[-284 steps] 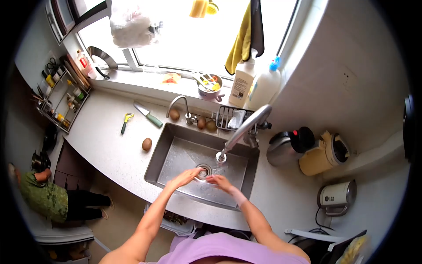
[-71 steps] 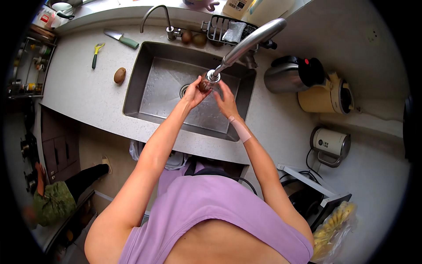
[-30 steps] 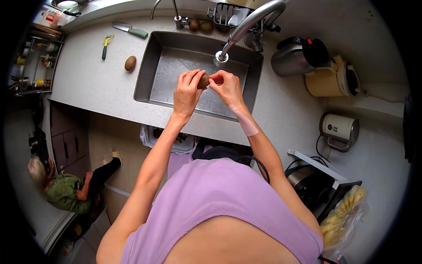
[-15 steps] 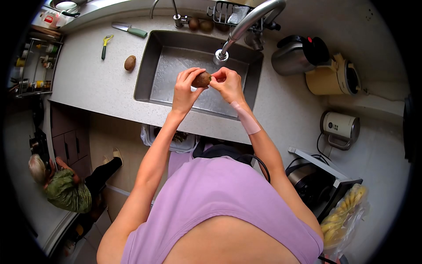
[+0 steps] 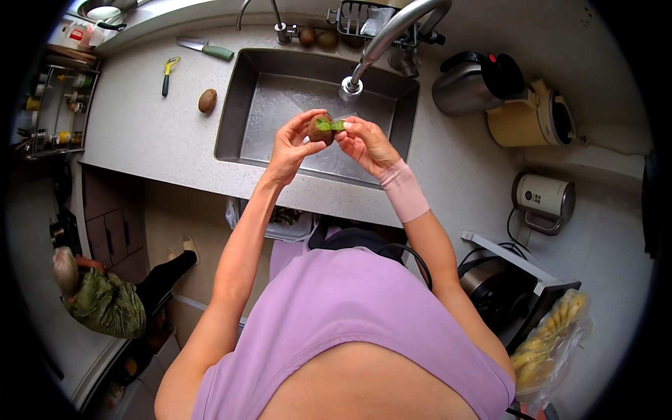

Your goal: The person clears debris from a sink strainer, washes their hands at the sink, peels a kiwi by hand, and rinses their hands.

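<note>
Over the sink (image 5: 227, 133), my left hand (image 5: 292, 143) is closed around a brown kiwi (image 5: 318, 133). A patch of bright green flesh shows on the kiwi's right side. Between the thumb and fingers of my right hand (image 5: 367, 143) is a strip of kiwi peel (image 5: 337, 126), green side showing, which still reaches the fruit. Both hands are below the faucet (image 5: 352, 85). On the counter left of the sink lie another whole kiwi (image 5: 207, 101), a yellow and dark green peeler (image 5: 167, 75) and a green-handled knife (image 5: 206, 47).
Several round brown fruits (image 5: 327, 40) sit behind the sink beside a black rack (image 5: 353, 21). Steel kettle (image 5: 465, 87) and cream appliance (image 5: 521, 126) stand at right, with a cream kettle (image 5: 542, 199) nearer. Bagged bananas (image 5: 549, 343) are lower right. Another person (image 5: 108, 301) is at far left.
My right hand has turned and pulled a strip of peel away from the kiwi, baring green flesh. The kiwi has tilted in my left hand.
</note>
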`<state>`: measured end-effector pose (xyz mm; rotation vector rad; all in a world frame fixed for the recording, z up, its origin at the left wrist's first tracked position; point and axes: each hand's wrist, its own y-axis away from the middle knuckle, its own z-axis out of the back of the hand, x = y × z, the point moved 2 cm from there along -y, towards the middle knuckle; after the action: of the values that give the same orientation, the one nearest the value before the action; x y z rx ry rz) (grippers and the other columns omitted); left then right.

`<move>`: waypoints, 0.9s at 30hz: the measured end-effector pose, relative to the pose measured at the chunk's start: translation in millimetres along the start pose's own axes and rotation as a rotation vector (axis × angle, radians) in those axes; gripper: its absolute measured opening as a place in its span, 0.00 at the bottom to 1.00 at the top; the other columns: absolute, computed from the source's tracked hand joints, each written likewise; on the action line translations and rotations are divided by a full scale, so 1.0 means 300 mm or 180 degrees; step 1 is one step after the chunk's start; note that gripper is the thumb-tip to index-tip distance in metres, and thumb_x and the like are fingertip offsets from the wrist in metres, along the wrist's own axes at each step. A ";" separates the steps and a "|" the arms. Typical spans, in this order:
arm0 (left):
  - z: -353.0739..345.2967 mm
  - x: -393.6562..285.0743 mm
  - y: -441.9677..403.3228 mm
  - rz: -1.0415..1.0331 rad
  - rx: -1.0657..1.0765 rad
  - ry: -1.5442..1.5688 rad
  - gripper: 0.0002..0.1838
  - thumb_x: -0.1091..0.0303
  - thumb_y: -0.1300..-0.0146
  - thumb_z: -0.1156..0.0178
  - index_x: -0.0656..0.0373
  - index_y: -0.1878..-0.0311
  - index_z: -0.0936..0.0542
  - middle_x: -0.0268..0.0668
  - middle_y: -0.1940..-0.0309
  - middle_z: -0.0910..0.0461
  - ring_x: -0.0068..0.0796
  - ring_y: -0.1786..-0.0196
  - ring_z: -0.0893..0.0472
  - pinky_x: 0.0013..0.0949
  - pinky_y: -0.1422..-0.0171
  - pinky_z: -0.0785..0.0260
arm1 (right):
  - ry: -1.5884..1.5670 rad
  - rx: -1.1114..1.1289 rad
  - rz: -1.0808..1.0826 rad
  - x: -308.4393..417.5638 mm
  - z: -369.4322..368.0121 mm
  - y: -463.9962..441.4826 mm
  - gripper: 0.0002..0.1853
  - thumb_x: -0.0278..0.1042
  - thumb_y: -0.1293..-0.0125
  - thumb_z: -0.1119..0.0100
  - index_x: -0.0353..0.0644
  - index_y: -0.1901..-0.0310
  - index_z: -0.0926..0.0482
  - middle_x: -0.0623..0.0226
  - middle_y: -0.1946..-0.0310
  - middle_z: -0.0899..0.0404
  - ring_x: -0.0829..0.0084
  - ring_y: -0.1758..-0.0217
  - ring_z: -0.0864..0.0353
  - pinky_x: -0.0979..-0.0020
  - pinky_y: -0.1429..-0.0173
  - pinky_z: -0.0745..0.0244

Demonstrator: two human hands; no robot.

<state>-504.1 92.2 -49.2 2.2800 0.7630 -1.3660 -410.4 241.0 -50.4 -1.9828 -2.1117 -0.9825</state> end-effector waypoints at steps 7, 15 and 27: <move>0.006 0.027 0.012 0.0202 -0.0062 0.0758 0.36 0.74 0.49 0.30 0.64 0.36 0.34 0.43 0.45 0.26 0.35 0.41 0.26 0.39 0.33 0.34 | -0.1677 0.0157 -0.0183 -0.034 0.021 -0.001 0.07 0.24 0.37 0.43 0.34 0.59 0.29 0.65 0.65 0.28 0.79 0.64 0.27 0.82 0.60 0.22; -0.005 -0.046 0.021 0.0095 -0.0071 0.0393 0.32 0.73 0.48 0.30 0.62 0.40 0.32 0.41 0.44 0.28 0.32 0.40 0.28 0.37 0.37 0.30 | 0.2603 -0.0675 0.1391 0.071 -0.090 0.031 0.06 0.26 0.33 0.49 0.36 0.57 0.23 0.68 0.61 0.21 0.78 0.62 0.19 0.78 0.54 0.23; -0.006 -0.078 0.026 -0.0110 -0.0070 -0.0527 0.30 0.77 0.51 0.29 0.59 0.43 0.28 0.37 0.44 0.27 0.31 0.39 0.29 0.37 0.36 0.31 | 0.3806 -0.0639 0.1950 0.098 -0.206 0.078 0.08 0.26 0.43 0.36 0.36 0.61 0.17 0.59 0.65 0.18 0.69 0.63 0.16 0.73 0.58 0.19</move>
<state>-506.9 81.0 -27.2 2.1145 0.7617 -1.5318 -415.8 234.8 21.4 -1.3033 -0.7451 -1.6363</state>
